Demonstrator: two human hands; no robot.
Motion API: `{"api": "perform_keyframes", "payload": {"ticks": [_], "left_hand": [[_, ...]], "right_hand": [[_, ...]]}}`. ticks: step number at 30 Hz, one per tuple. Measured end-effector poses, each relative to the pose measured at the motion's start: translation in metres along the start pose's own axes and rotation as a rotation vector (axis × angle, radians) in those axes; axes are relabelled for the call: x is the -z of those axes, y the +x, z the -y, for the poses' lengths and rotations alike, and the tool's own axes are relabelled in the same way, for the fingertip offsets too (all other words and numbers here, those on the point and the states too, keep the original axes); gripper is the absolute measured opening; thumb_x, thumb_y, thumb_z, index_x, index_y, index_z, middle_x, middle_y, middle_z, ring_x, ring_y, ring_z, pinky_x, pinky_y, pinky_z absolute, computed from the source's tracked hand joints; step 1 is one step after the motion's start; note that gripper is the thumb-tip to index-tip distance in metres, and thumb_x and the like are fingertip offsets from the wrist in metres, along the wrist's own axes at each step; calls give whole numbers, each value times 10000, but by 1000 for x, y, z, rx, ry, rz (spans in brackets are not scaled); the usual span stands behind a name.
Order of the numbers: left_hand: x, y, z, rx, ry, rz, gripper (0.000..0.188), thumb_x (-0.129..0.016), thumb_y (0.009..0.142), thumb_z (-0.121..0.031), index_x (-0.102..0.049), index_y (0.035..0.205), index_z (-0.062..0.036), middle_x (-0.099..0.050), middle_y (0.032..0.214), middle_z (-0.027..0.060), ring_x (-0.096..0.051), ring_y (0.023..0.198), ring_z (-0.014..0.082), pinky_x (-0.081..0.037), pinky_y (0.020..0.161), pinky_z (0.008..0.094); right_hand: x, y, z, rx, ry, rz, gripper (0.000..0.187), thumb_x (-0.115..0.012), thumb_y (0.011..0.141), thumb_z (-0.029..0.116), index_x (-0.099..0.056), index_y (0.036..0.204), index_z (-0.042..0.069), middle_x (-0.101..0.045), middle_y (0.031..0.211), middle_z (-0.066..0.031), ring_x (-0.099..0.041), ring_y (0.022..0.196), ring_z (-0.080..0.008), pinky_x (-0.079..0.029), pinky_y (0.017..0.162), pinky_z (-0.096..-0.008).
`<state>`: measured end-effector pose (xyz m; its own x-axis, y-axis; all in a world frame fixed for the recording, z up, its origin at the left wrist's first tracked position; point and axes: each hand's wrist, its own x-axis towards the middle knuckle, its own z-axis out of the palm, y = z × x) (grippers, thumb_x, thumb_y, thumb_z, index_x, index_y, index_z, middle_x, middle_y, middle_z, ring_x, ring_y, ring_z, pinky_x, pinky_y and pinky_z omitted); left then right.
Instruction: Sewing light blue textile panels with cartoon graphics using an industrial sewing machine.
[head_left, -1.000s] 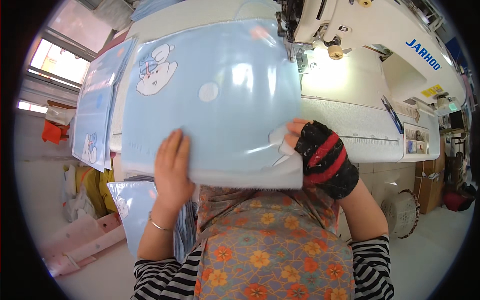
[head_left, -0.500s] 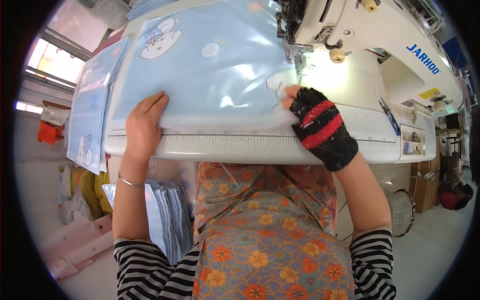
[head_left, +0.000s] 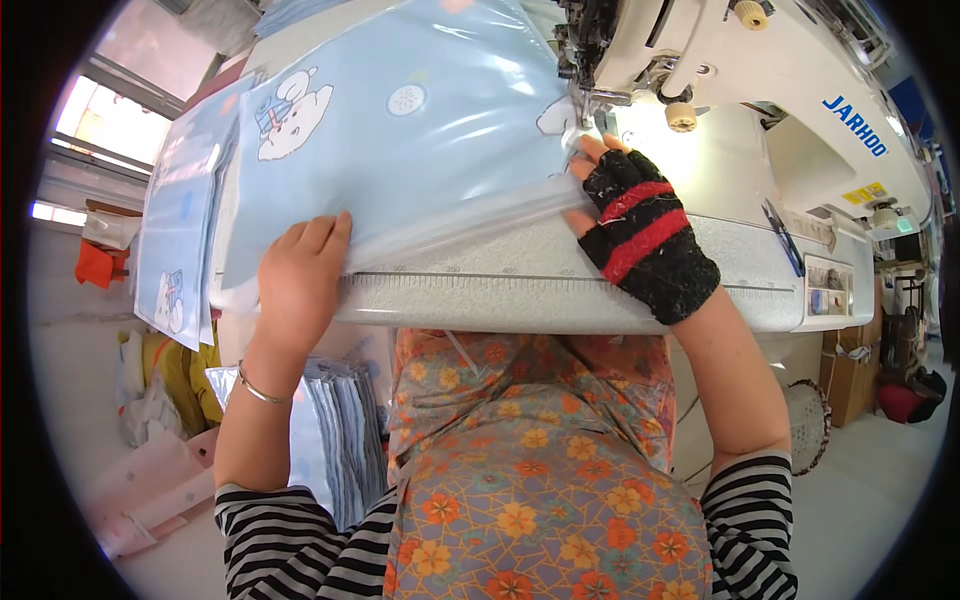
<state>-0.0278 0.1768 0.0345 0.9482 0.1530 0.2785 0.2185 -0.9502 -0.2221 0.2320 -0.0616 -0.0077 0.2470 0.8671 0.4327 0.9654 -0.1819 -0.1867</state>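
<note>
A light blue plastic sheet with white cartoon animals lies over the sewing table, its clear near edge slanting up to the right. My left hand, bare with a bracelet at the wrist, rests flat on its near left part, fingers stretched. My right hand wears a black and red fingerless glove. Its fingertips lie on the sheet's right corner, beside the presser foot of the sewing machine; the thumb sits apart, just off the near edge. The right fingertips are partly blurred by bright lamplight.
A ruler strip runs along the table's front. Blue scissors and a small parts tray sit at the right. More printed sheets hang at the left edge, and a folded stack stands below the table.
The sheet has turned, its right corner moving up to the presser foot and its left side shifting down and left. My left hand slid slightly right and nearer; my right fingers moved farther away.
</note>
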Motion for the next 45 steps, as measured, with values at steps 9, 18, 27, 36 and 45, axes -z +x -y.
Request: {"api": "perform_keyframes", "payload": {"ticks": [9, 18, 27, 36, 45], "left_hand": [[29, -21, -42, -58, 9, 155, 441, -582, 710, -72, -608, 1139, 26, -565, 862, 75, -580, 773, 234, -494, 661, 354], [59, -22, -113, -308, -573, 331, 470, -609, 706, -117, -577, 1146, 47, -550, 844, 82, -585, 734, 248, -477, 614, 367], [57, -14, -126, -246, -921, 375, 343, -617, 795, -131, -593, 1100, 26, -620, 995, 154, -633, 883, 331, -519, 757, 397], [0, -148, -3, 883, -405, -40, 454, -620, 892, -85, -512, 1323, 5, -616, 1195, 171, -601, 1075, 269, -446, 950, 363], [-6, -118, 7, 1118, -1299, -265, 395, -611, 906, -57, -509, 1281, 13, -679, 910, 81, -609, 770, 102, -464, 679, 230]], "right_hand": [[0, -1, 7, -58, 49, 82, 617, -718, 814, 328, -519, 1336, 65, -437, 1450, -188, -391, 1357, -367, -329, 1117, -463], [4, -5, 7, -40, 72, 17, 487, -723, 809, 283, -612, 1218, 45, -533, 1339, -178, -479, 1267, -361, -394, 1065, -454], [10, -13, 2, -10, 244, 10, 308, -715, 802, 164, -652, 1081, 49, -584, 1280, -143, -522, 1221, -334, -435, 1031, -437], [7, -10, 2, -15, 99, -12, 366, -749, 774, 204, -667, 1101, 60, -590, 1282, -122, -503, 1249, -316, -412, 1054, -437], [16, -12, 6, 2, 64, -16, 364, -761, 747, 206, -680, 1073, 67, -610, 1250, -109, -510, 1233, -322, -413, 1047, -448]]}}
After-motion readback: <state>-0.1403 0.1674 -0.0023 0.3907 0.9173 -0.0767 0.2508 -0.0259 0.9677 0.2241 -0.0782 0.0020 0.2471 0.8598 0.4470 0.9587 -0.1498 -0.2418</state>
